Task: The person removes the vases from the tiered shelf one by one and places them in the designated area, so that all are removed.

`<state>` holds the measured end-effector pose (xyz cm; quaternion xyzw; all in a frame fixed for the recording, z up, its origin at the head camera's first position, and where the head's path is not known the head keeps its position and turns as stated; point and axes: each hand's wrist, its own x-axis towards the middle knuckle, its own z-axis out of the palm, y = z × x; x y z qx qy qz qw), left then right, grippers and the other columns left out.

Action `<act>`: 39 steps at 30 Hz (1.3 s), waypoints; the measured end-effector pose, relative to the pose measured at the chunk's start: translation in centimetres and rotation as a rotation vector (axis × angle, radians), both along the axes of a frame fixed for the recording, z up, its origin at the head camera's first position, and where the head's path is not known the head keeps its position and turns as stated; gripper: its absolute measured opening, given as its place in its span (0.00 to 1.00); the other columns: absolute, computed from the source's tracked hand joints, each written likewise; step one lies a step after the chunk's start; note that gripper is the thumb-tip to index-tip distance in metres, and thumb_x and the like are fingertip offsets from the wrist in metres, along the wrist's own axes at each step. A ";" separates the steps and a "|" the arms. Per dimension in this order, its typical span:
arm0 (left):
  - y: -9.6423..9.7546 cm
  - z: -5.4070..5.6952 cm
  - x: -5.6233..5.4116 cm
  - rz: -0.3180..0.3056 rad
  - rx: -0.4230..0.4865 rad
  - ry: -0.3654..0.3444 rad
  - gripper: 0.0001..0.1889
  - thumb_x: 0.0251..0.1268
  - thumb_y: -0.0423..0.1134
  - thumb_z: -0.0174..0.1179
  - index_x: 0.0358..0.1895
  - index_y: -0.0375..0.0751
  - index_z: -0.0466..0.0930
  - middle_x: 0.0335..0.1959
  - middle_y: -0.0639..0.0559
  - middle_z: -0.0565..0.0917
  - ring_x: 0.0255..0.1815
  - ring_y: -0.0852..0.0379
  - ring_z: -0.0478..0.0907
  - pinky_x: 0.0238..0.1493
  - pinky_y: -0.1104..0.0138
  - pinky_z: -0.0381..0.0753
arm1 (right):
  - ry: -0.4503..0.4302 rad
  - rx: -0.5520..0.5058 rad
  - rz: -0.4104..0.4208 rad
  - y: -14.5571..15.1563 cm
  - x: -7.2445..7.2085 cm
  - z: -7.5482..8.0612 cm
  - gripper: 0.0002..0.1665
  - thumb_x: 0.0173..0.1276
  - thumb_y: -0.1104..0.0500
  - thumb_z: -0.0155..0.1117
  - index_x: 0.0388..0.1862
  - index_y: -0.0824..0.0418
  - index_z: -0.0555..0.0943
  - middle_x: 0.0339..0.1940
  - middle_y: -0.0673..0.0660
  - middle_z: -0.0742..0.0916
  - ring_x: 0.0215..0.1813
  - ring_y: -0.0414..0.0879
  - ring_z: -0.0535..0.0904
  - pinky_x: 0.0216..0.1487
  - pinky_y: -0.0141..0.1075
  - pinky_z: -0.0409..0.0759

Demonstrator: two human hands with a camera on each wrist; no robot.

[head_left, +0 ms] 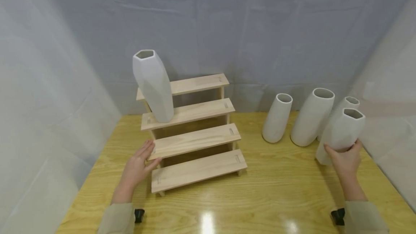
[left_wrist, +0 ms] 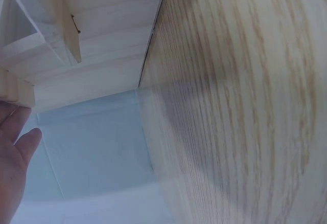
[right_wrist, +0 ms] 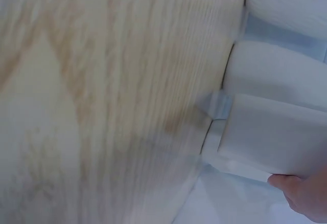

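Observation:
My right hand [head_left: 347,160] grips a white faceted vase [head_left: 345,127] around its lower body, thumb on one side and fingers on the other. In the right wrist view the same vase [right_wrist: 276,134] is tilted, its base close to the tabletop. At the left, my left hand [head_left: 138,165] touches the left end of a pale wooden four-step stand [head_left: 198,142], at the second step from the bottom. Its fingers are extended, with the thumb apart from them in the left wrist view. A tall faceted white vase [head_left: 154,86] stands on the stand's second step from the top, at the left.
Right of the stand, a smaller rounded vase [head_left: 277,118] and a larger rounded vase [head_left: 312,116] stand on the wooden table [head_left: 260,198]. Another white vase [head_left: 351,101] is partly hidden behind the held one. Grey cloth [head_left: 201,24] hangs at the back, with pale sheets at both sides.

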<state>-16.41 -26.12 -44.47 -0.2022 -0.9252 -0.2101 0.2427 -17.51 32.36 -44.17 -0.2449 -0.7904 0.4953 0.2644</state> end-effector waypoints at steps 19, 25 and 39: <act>0.0 0.1 0.0 -0.004 -0.015 -0.010 0.33 0.48 0.41 0.66 0.55 0.24 0.67 0.57 0.34 0.67 0.58 0.39 0.64 0.54 0.49 0.66 | -0.108 -0.046 0.046 0.7 0.1 -0.3 0.50 0.53 0.54 0.63 0.67 0.57 0.44 0.64 0.66 0.60 0.63 0.59 0.57 0.60 0.52 0.59; 0.0 0.2 0.0 0.000 -0.011 -0.020 0.33 0.48 0.40 0.66 0.56 0.24 0.67 0.58 0.34 0.67 0.58 0.39 0.63 0.53 0.48 0.66 | -0.104 -0.048 0.043 0.8 -0.1 -0.5 0.50 0.52 0.54 0.63 0.67 0.57 0.44 0.64 0.66 0.60 0.63 0.58 0.56 0.61 0.51 0.58; 0.1 0.2 0.0 0.004 -0.010 -0.023 0.32 0.46 0.38 0.66 0.55 0.24 0.67 0.57 0.33 0.68 0.58 0.38 0.63 0.54 0.48 0.66 | -0.127 -0.038 0.041 1.2 -0.6 -0.8 0.51 0.52 0.53 0.64 0.67 0.57 0.44 0.65 0.66 0.60 0.63 0.59 0.56 0.61 0.51 0.58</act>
